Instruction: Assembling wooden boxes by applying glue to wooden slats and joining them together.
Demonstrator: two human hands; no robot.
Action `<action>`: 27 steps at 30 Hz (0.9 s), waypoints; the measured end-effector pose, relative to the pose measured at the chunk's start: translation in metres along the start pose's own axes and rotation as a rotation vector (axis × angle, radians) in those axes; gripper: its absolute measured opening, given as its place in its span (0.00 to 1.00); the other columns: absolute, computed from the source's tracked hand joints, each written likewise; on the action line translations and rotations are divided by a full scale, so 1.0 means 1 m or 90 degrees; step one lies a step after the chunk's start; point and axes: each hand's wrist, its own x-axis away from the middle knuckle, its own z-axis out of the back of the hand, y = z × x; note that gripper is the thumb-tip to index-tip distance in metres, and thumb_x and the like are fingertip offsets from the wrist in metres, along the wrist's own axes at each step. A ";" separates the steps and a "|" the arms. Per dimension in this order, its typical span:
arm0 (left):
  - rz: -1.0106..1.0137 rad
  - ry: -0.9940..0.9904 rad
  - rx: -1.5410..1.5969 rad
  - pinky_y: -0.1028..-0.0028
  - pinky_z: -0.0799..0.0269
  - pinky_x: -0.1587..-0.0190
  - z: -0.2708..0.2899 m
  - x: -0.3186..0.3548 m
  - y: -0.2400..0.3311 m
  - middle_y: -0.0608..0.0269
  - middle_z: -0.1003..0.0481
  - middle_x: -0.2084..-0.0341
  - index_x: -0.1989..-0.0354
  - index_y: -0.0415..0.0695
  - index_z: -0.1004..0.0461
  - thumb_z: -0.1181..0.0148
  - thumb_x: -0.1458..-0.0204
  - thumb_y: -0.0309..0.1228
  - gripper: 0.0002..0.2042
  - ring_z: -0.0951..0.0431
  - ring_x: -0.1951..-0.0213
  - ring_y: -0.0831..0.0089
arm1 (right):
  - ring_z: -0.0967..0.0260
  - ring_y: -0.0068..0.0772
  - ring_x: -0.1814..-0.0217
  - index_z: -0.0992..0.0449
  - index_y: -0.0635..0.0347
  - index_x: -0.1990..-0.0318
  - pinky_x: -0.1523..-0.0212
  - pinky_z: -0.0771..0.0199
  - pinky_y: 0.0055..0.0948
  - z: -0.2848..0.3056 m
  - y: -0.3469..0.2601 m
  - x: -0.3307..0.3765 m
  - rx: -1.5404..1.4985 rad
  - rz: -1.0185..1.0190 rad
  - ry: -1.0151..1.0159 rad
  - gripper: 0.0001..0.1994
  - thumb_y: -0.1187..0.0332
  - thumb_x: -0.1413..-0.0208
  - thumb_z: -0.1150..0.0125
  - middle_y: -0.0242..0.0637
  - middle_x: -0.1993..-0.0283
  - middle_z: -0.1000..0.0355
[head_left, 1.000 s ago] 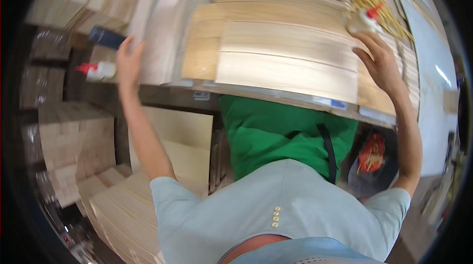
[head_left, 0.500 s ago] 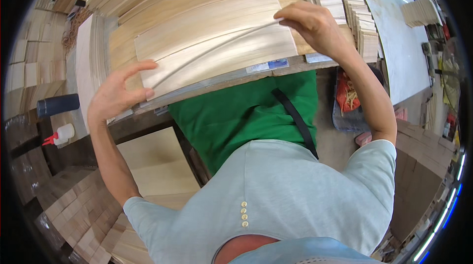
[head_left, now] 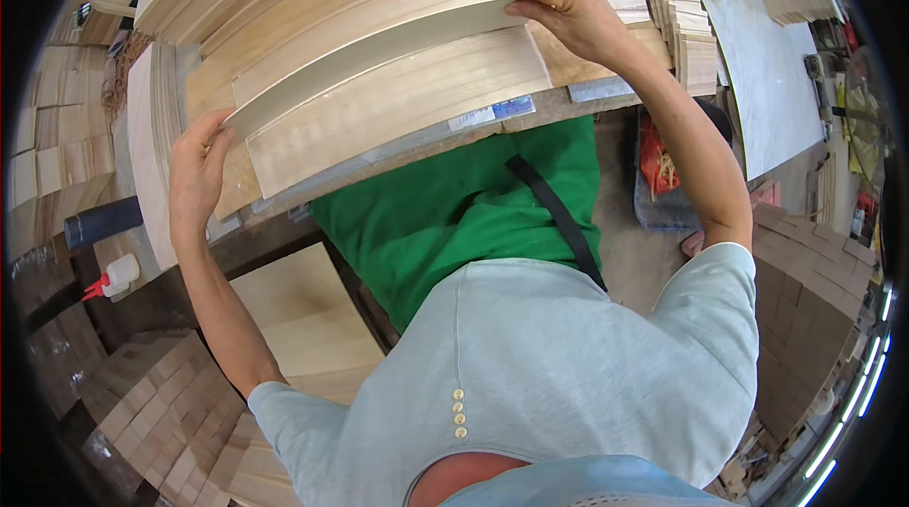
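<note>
Over bench edge: left hand (head_left: 197, 171), right hand (head_left: 565, 17) gripping board (head_left: 369, 57) ends.

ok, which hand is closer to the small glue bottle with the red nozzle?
Left. The left hand grips the near-left end of the long wood strip, just above the glue bottle. The right hand pinches the strip's far end, across the bench.
</note>
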 end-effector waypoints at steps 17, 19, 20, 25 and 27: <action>0.062 -0.029 0.050 0.71 0.32 0.53 -0.005 -0.004 -0.007 0.52 0.23 0.62 0.54 0.38 0.25 0.44 0.46 0.26 0.12 0.24 0.58 0.64 | 0.26 0.34 0.63 0.23 0.65 0.57 0.61 0.28 0.29 -0.001 0.007 -0.003 -0.081 -0.094 -0.060 0.10 0.71 0.45 0.39 0.43 0.64 0.24; -0.031 -0.010 -0.020 0.69 0.32 0.51 -0.008 -0.010 -0.007 0.50 0.23 0.61 0.53 0.39 0.25 0.44 0.47 0.26 0.13 0.24 0.55 0.60 | 0.26 0.34 0.62 0.23 0.65 0.57 0.60 0.28 0.30 0.003 0.012 0.002 -0.051 -0.087 -0.027 0.10 0.71 0.45 0.40 0.42 0.64 0.24; -0.055 0.004 -0.077 0.68 0.32 0.50 -0.006 -0.005 -0.008 0.50 0.23 0.60 0.53 0.39 0.25 0.44 0.47 0.25 0.13 0.24 0.54 0.58 | 0.26 0.35 0.61 0.23 0.65 0.57 0.59 0.28 0.31 0.000 0.011 0.003 -0.066 -0.066 -0.038 0.10 0.71 0.45 0.40 0.42 0.63 0.24; -0.189 0.097 -0.137 0.63 0.32 0.51 -0.035 -0.018 0.061 0.50 0.24 0.59 0.53 0.42 0.26 0.44 0.48 0.25 0.14 0.26 0.54 0.53 | 0.28 0.38 0.58 0.25 0.63 0.56 0.57 0.29 0.34 -0.016 0.007 0.003 -0.062 -0.025 -0.040 0.10 0.71 0.44 0.42 0.43 0.61 0.26; -0.213 0.110 -0.106 0.62 0.31 0.53 -0.050 -0.027 0.077 0.51 0.24 0.60 0.54 0.42 0.26 0.43 0.49 0.25 0.13 0.26 0.56 0.54 | 0.29 0.36 0.55 0.25 0.59 0.52 0.55 0.29 0.32 -0.011 -0.003 -0.001 -0.037 -0.032 -0.063 0.12 0.71 0.44 0.40 0.42 0.58 0.26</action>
